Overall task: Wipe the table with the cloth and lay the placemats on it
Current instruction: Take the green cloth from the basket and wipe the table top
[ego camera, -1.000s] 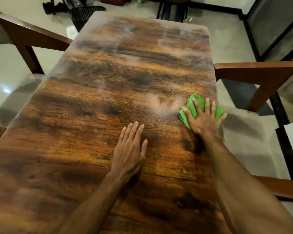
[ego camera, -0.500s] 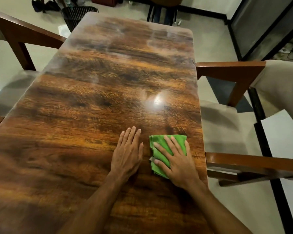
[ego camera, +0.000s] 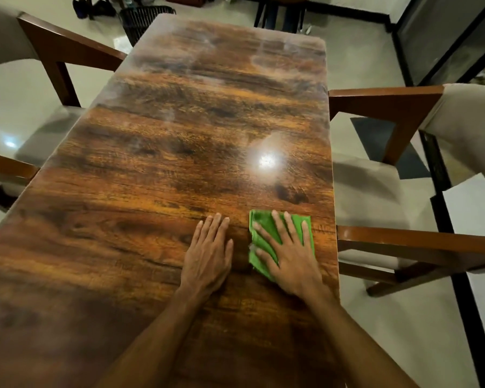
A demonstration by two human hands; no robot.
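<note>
The green cloth (ego camera: 298, 228), a soft folded piece of roughly square shape, lies flat on the glossy wood-grain worktop (ego camera: 151, 191) near its right edge. The right hand (ego camera: 291, 259) presses on it with straight, spread fingers (ego camera: 276, 219), not clenched around it. The left hand (ego camera: 207, 256) rests just beside the cloth, palm down on the bare brown surface, its fingers straight, close together and holding nothing. A round white reflection (ego camera: 266, 162) shines on the worktop beyond the cloth, and chairs (ego camera: 387, 107) with angular wooden arms and grey padded seats stand at both long sides.
</note>
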